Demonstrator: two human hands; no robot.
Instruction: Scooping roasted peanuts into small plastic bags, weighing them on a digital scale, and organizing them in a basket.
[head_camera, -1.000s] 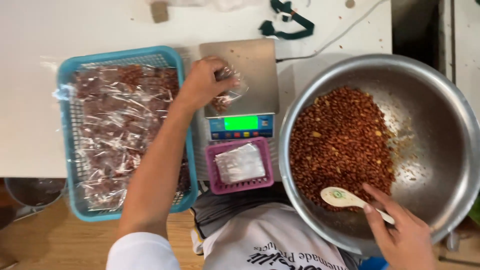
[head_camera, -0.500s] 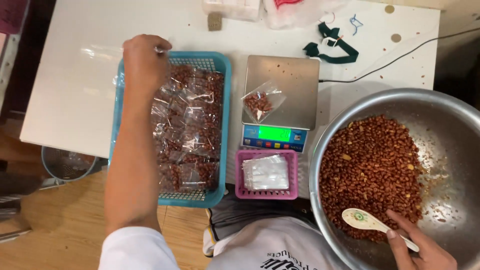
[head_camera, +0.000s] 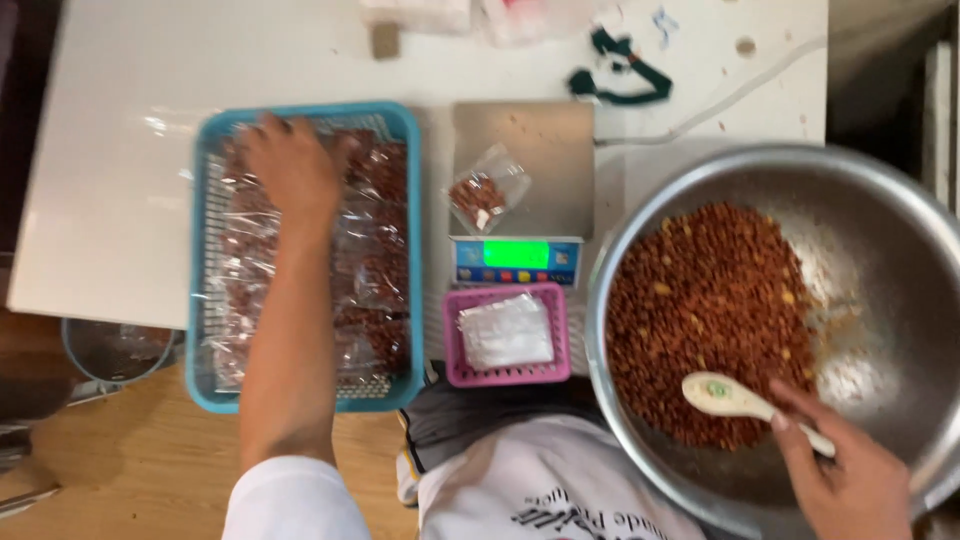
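The right hand (head_camera: 850, 480) sits nearest, its grip clamped on the handle of a pale wooden spoon (head_camera: 735, 397) whose bowl rests on the reddish-brown nuts (head_camera: 705, 315) just ahead of the grip, inside the big steel bowl (head_camera: 880, 250). It has hardly moved since half a second ago. Left of that grip stands a small pink basket (head_camera: 508, 375) of empty clear bags, and beyond it a scale (head_camera: 518, 180) carrying one filled bag (head_camera: 483, 192). The left hand (head_camera: 290, 165) has come back from the far-left corner of the blue basket (head_camera: 405, 250) and now lies palm down, fingers spread, on the packed bags (head_camera: 370, 280); whether its grip holds anything cannot be told. The white tabletop (head_camera: 110, 200) lies farther out.
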